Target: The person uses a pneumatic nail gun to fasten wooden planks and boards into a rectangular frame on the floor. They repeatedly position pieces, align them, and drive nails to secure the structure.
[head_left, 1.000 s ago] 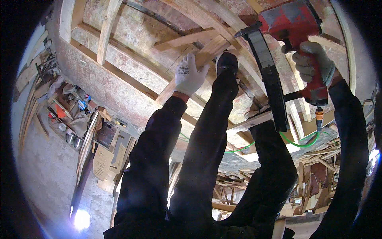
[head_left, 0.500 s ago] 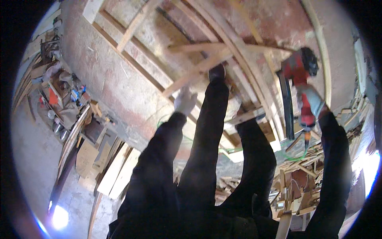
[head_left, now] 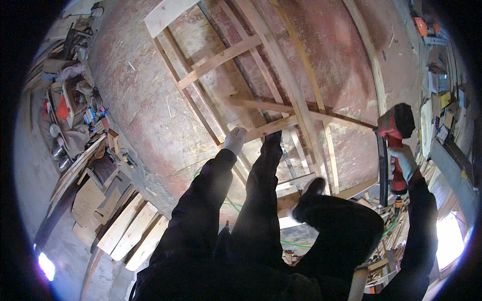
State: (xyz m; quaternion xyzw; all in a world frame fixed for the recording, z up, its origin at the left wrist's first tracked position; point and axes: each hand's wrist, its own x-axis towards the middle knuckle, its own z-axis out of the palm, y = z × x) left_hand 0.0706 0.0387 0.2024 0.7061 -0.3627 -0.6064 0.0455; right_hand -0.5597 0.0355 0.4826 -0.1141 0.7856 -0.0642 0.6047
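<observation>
My left hand [head_left: 234,140], in a white glove, is closed around the near end of a short wooden slat [head_left: 268,129]. That slat runs across a wooden frame [head_left: 217,60] of long strips and crosspieces lying on the floor. Off to the right, my gloved right hand [head_left: 403,159] grips a red nail gun [head_left: 397,125] with a black head and a long dark magazine. An air fitting and green hose [head_left: 391,226] hang from its lower end. The nail gun is held apart from the slat.
My feet are among the frame's strips, the right shoe [head_left: 315,186] by its near end. Boards [head_left: 131,233] and cardboard [head_left: 90,203] lie at the left, below a heap of tools and scraps [head_left: 70,118]. Wood offcuts are piled at the lower right.
My right leg has swung outward, its knee now bent to the right. The view has shifted over the frame. My left hand stays at the slat's end; the nail gun remains in my right hand.
</observation>
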